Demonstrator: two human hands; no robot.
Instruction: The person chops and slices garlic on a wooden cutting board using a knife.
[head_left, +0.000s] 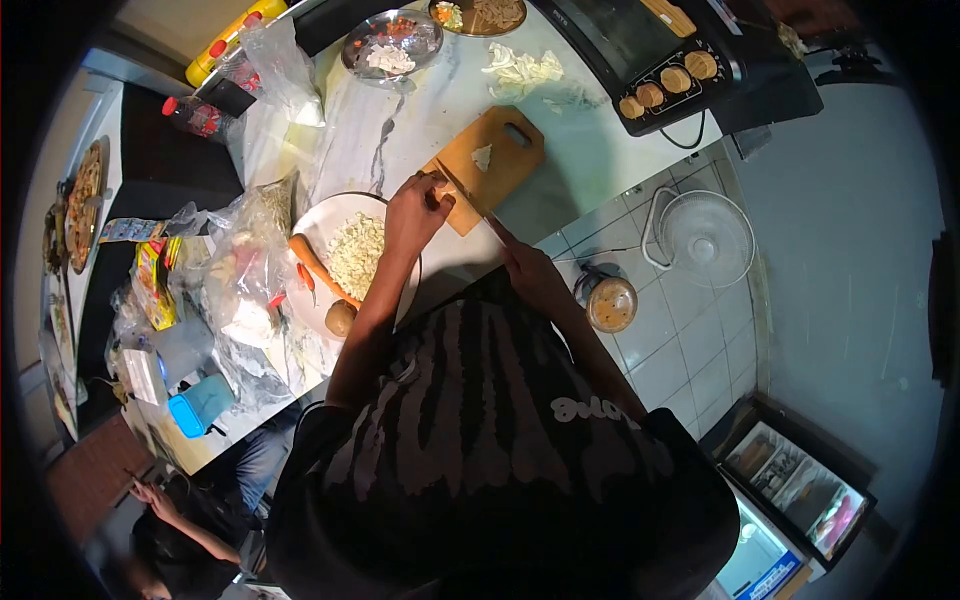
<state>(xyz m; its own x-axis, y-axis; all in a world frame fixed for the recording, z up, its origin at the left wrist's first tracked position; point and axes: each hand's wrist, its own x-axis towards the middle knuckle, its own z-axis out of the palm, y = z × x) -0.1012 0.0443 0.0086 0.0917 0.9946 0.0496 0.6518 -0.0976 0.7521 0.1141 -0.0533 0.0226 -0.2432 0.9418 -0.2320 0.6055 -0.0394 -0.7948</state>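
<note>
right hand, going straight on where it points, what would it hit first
Beyond the knife it holds, the right hand would probably meet the board first, though its height is hard to judge.

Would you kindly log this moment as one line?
right hand: holds knife; left hand: at cutting board, beside knife; plate: carrot, chopped pale pieces

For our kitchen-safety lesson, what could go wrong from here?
The left hand is close beside the knife in the right hand, so a slip might cut it. The left forearm appears over the edge of the plate; it could brush the chopped pieces off.
</note>
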